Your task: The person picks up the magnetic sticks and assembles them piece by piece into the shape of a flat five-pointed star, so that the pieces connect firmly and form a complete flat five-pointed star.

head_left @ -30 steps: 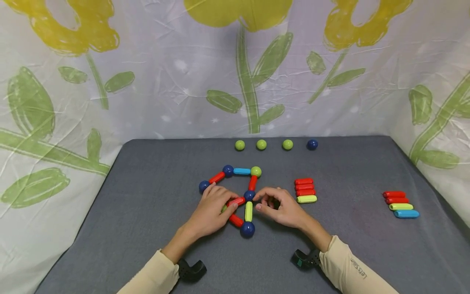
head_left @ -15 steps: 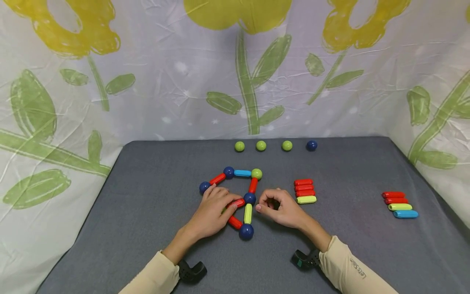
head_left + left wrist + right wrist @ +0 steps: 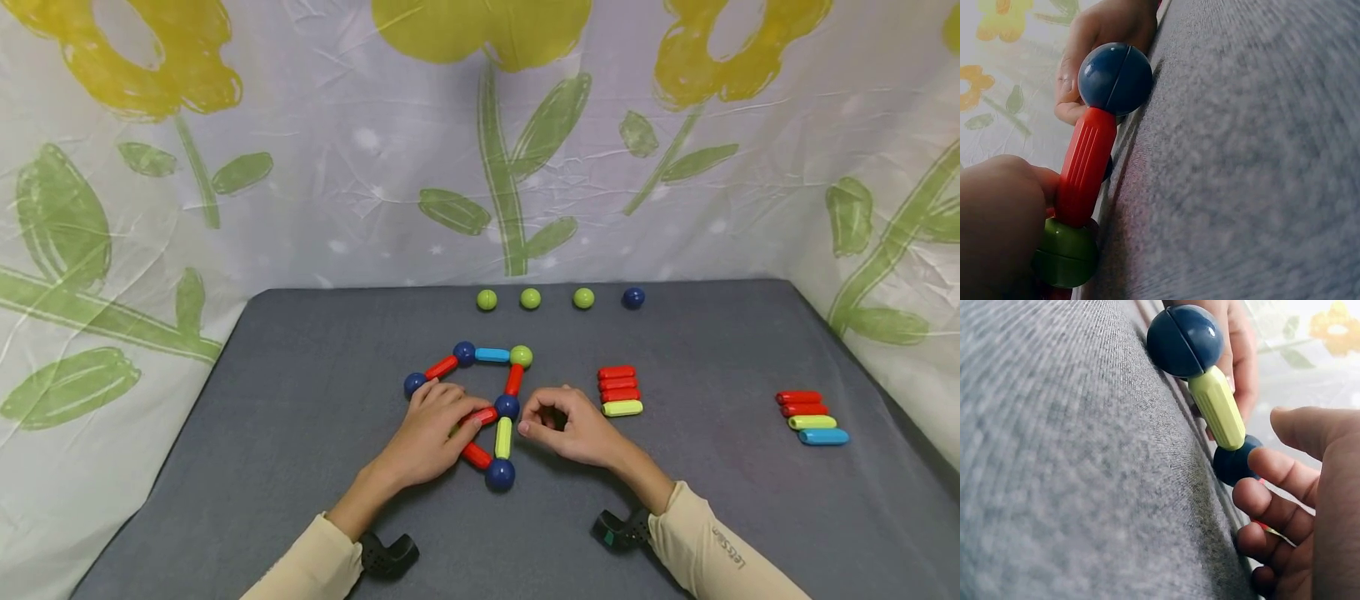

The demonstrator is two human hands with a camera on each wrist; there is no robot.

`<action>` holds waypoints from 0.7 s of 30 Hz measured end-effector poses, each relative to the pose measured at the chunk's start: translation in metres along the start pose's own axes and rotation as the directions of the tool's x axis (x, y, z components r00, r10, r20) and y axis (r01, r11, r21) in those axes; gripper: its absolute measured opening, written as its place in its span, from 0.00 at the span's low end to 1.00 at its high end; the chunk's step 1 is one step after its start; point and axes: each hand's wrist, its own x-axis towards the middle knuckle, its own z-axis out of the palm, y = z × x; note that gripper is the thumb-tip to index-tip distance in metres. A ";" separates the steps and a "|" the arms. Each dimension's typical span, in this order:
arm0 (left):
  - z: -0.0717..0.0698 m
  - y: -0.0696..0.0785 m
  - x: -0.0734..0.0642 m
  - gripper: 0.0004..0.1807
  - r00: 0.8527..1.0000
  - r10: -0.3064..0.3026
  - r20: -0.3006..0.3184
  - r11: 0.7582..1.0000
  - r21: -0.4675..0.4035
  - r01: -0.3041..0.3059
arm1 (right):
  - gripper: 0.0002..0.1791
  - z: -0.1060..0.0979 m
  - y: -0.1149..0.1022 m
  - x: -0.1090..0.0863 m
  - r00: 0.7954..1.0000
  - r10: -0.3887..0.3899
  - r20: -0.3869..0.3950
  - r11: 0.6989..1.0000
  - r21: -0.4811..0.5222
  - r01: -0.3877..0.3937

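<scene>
In the head view, magnetic rods and balls form a joined outline on the grey table. My left hand (image 3: 427,433) lies over its left side, pinching a red magnetic rod (image 3: 483,415) between thumb and fingers. That rod meets the middle blue ball (image 3: 507,407). From this ball a yellow-green rod (image 3: 503,438) runs to the near blue ball (image 3: 500,475). A second red rod (image 3: 1087,165) links the near ball to a green ball (image 3: 1067,253), partly covered by my left hand. My right hand (image 3: 573,425), fingers loosely curled and holding nothing, hovers just right of the middle ball.
Three green balls and a blue ball (image 3: 633,298) line the table's back edge. Right of my right hand lies a stack of red rods (image 3: 618,383) with a yellow-green rod (image 3: 622,408). Farther right is another rod group, including a blue rod (image 3: 823,437).
My right hand's fingertips have drawn slightly away from the middle blue ball. The near blue ball has shifted a little left. My left hand keeps its place on the outline.
</scene>
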 end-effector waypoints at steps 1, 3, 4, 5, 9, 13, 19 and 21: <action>0.000 0.000 0.000 0.15 1.000 0.001 0.002 1.000 -0.001 -0.001 | 0.04 -0.001 -0.001 0.000 1.000 0.007 0.011 1.000 0.005 -0.007; -0.001 0.000 0.000 0.15 1.000 0.002 0.004 1.000 -0.003 -0.002 | 0.03 -0.003 -0.002 0.001 1.000 0.015 0.025 1.000 0.012 -0.015; -0.001 0.000 0.000 0.15 1.000 0.005 0.004 1.000 -0.003 -0.005 | 0.04 -0.005 -0.003 0.001 1.000 0.011 0.024 1.000 0.013 -0.012; -0.001 0.000 0.000 0.15 1.000 0.006 0.006 1.000 -0.003 -0.006 | 0.06 -0.007 -0.004 0.000 1.000 0.013 0.022 1.000 0.011 -0.013; -0.002 -0.001 0.001 0.15 1.000 0.004 0.015 1.000 0.000 -0.004 | 0.14 -0.020 -0.009 -0.004 1.000 -0.024 -0.015 0.997 -0.075 0.022; -0.002 -0.001 0.001 0.15 1.000 0.012 0.013 1.000 -0.006 -0.012 | 0.24 -0.044 -0.010 -0.011 0.998 -0.018 -0.052 0.962 -0.273 0.004; -0.002 -0.002 0.001 0.15 1.000 0.024 0.009 1.000 -0.017 -0.024 | 0.47 -0.090 0.001 -0.030 0.977 0.213 0.007 0.858 -0.480 -0.183; -0.001 -0.003 0.000 0.15 1.000 0.022 0.006 1.000 -0.011 -0.022 | 0.52 -0.104 0.005 -0.036 0.953 0.301 0.028 0.842 -0.477 -0.252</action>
